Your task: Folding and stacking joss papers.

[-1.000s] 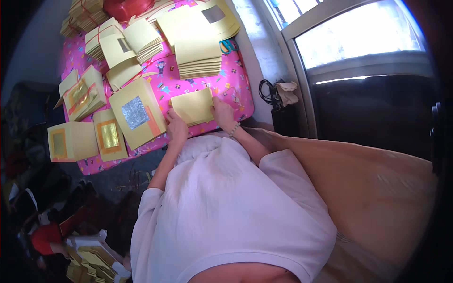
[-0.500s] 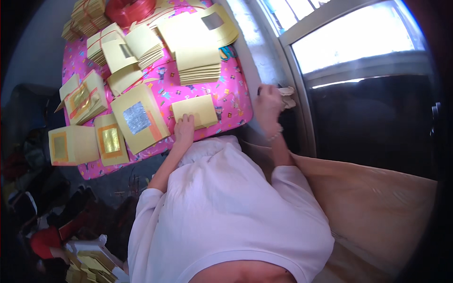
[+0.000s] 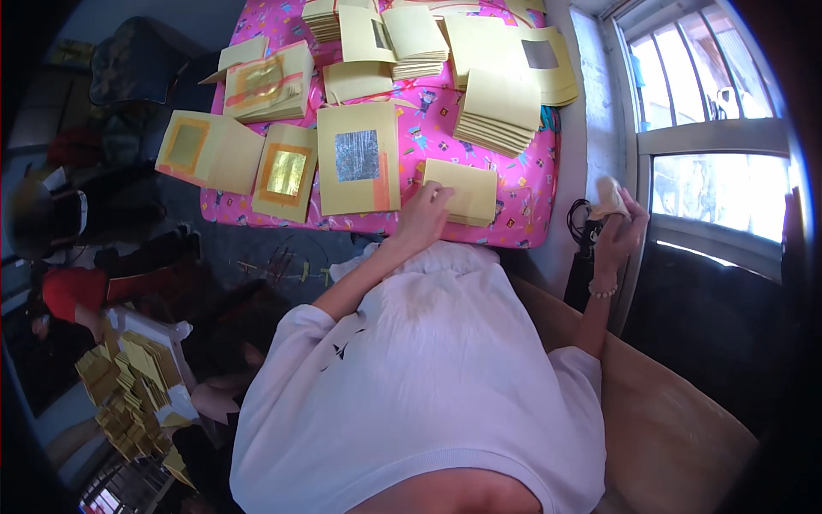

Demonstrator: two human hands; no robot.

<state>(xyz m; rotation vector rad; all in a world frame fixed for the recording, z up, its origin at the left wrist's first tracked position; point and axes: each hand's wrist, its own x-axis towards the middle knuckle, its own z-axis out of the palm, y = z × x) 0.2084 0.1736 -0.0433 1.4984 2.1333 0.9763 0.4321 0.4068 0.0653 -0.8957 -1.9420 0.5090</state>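
Note:
My left hand rests with its fingers spread on a small stack of plain yellow paper sheets at the near edge of the pink patterned table cover. My right hand is raised off to the right by the window frame, with its fingers closed around a small pale crumpled lump. What the lump is I cannot tell. A bead bracelet sits on that wrist.
Yellow sheets with a silver foil square and with gold foil squares lie left of my hand. Taller yellow stacks fill the far table. A dark cable hangs by the wall. Gold paper bundles lie on the floor at left.
My right hand left the yellow stack, swung right to the wall by the window and now holds a pale lump. The left hand stayed on the stack.

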